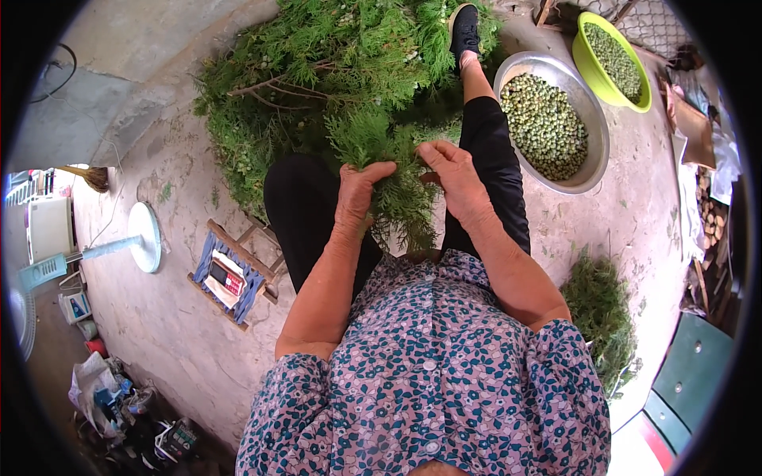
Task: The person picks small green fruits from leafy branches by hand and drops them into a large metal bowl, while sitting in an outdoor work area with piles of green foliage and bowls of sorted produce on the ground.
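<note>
A green, scale-leaved conifer sprig, probably arborvitae, spreads between my knees. Its stem side is gripped by my left hand, with the thumb laid across it. My right hand pinches at the sprig's right edge with thumb and forefinger; what lies between those fingertips is too small to make out. Beyond both hands rises a large heap of cut conifer branches, some bearing small pale cones. To the right of my leg, a metal basin holds many small green cones.
A lime-green plastic basin with more cones stands behind the metal one. Stripped-looking foliage lies at right. On the left are a low stool carrying a phone-like item, a standing fan, a broom and clutter.
</note>
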{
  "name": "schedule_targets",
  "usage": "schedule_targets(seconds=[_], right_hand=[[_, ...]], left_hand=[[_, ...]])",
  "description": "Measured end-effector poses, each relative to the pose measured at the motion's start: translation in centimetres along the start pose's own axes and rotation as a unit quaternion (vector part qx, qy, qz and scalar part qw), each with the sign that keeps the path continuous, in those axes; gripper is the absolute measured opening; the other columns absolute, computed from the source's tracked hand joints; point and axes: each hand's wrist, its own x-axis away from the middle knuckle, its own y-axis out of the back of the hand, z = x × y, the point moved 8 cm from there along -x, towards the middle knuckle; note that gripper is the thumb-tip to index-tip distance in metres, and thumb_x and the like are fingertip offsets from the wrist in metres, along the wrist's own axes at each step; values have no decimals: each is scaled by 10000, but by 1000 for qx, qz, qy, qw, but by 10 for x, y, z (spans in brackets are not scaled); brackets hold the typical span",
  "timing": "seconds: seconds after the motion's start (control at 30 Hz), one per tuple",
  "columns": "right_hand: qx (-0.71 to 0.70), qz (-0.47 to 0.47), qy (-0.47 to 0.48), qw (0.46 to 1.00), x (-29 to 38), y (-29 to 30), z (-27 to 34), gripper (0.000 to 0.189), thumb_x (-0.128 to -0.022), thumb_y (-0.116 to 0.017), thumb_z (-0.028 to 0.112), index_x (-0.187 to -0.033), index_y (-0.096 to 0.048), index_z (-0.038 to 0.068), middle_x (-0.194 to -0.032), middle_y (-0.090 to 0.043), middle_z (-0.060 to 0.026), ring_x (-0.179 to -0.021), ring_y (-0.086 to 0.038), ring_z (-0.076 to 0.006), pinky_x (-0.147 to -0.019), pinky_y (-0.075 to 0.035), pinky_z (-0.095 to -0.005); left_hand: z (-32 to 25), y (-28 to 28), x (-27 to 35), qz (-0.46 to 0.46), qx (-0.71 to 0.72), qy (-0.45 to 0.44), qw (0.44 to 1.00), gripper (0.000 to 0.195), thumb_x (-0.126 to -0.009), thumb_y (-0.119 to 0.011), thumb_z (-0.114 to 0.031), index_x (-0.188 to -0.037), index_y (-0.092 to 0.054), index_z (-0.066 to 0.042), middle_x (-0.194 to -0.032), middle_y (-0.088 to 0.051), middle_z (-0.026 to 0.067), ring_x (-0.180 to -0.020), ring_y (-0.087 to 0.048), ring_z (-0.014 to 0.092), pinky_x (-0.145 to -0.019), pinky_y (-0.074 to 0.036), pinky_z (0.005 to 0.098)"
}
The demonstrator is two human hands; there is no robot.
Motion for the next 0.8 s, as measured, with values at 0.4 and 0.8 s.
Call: schedule_targets(seconds=[0.4,0.8], right_hand=[[-261,-71,60,961,-17,114,40,318,-891,-477,240,-1055,-505,-31,-846,-600,-104,-751,-584,-197,-705,-487,-308],[284,132,87,946,22,39,18,560,-730,-652,107,-1228,-409,30,-1032,-575,-160,-963,-553,-210,-821,-439,-290]], left_hand=[[-12,41,-33,102,254,-66,959,220,-783,-504,-201,-870,-546,-4,-817,-596,227,-597,-561,345,-656,-491,433],[-48,-5,-14,262,354,-73,895,364,-786,-475,-226,-443,-388,-142,-458,-415,-30,-544,-369,122,-659,-306,288]])
